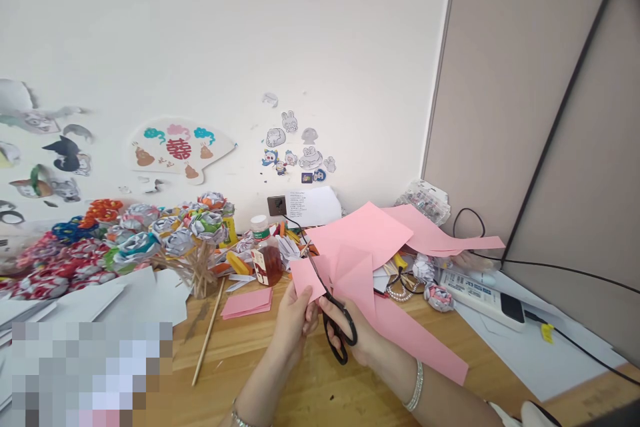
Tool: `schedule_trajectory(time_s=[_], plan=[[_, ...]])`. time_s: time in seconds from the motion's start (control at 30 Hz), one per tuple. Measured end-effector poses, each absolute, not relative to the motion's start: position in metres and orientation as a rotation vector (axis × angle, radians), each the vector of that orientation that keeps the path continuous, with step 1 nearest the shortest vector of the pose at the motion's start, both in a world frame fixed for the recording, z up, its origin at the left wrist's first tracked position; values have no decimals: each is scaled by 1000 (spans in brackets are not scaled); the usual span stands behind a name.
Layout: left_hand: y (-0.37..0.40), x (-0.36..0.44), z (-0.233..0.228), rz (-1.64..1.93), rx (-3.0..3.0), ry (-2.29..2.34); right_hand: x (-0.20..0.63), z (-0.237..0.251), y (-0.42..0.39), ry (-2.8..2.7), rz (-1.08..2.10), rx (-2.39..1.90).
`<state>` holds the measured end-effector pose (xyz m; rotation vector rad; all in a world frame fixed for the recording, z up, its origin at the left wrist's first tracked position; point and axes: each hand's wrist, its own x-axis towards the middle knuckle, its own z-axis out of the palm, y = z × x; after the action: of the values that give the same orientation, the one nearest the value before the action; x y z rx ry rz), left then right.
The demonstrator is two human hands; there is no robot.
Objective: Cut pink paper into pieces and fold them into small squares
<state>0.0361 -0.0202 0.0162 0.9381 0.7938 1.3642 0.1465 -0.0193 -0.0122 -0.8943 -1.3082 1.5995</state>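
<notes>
I was mid-cut: my right hand (356, 337) had its fingers through the black scissors (331, 310), closed around the handles, blades running up into the pink paper (320, 275). My left hand (295, 320) pinched that sheet's lower edge, holding it above the wooden desk (310, 393) in front of me. Next, I judged, called for steadying the paper taut and closing the blades along 1 straight line.

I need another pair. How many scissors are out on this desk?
1: black-handled scissors in the right hand, cutting pink paper held by the left hand. Clutter may hide others.
</notes>
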Motion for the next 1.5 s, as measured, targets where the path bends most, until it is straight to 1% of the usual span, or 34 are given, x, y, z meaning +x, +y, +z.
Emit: schedule_trajectory(time_s=[0.17,0.3,0.37,0.5,0.6,0.67,0.73,0.9,0.97,1.07,1.13,1.23,1.43,1.5], plan=[[-23,37,21,1384,918,783,146,-13,-18,-1321,1573,-921],[-22,27,27,1518,899,807,146,-18,-13,-1491,1485,-1047],[-21,17,34,1636,878,798,146,-21,-13,-1655,1311,-1169],[-21,-5,51,1856,841,768,147,-24,-22,-2022,835,-1344],[-21,-19,56,1971,811,815,149,-24,-29,-2279,603,-1326],[-20,-29,54,2028,760,902,150,-22,-31,-2435,501,-1261],[-17,-38,48,2013,736,988,152,-20,-32,-2553,426,-1190],[-8,-46,31,1801,897,1069,153,-10,-41,-2722,285,-977],[-6,-42,26,1754,916,1083,152,-9,-47,-2739,213,-961],[-4,-32,17,1696,796,1064,149,-10,-53,-2780,104,-1000],[-3,-26,10,1633,697,985,147,-9,-50,-2801,77,-1028],[-3,-20,2,1582,629,983,145,-4,-35,-2728,152,-1104],[1,-19,-3,1557,618,1022,133,0,14,-2315,292,-1654],[3,-20,-4,1567,640,1030,129,-6,24,-2225,338,-1735]])
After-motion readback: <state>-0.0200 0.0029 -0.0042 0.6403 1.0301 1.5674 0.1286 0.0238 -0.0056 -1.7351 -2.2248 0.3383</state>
